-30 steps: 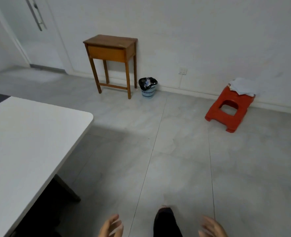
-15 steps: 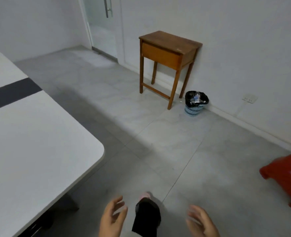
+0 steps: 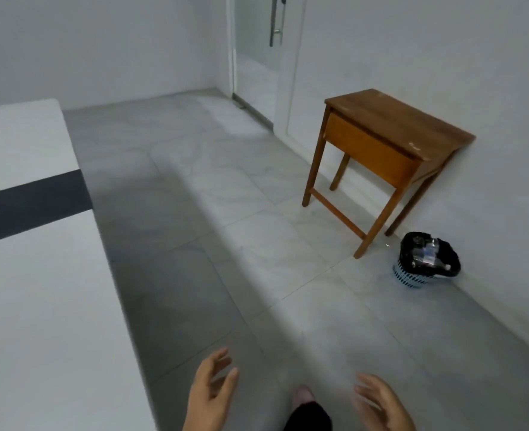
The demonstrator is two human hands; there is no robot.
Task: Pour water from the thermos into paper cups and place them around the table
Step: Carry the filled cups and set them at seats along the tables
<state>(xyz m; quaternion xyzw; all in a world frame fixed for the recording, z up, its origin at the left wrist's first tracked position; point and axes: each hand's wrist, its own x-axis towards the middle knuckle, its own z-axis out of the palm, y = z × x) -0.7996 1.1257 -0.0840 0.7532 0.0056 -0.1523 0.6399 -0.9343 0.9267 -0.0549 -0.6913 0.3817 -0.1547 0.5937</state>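
Two empty hands, the left hand (image 3: 211, 391) and right hand (image 3: 381, 404), hang with fingers loosely spread over grey floor. A white table (image 3: 39, 306) stands left; a wooden side table (image 3: 381, 144) far right.

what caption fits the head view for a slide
Both hands, left and right, empty beside the white table; wooden side table and bin ahead.

Bare floor (image 3: 225, 244) runs wide between the white table (image 3: 39, 306) on the left and the wooden desk (image 3: 390, 138) and bin (image 3: 424, 262) by the right wall.
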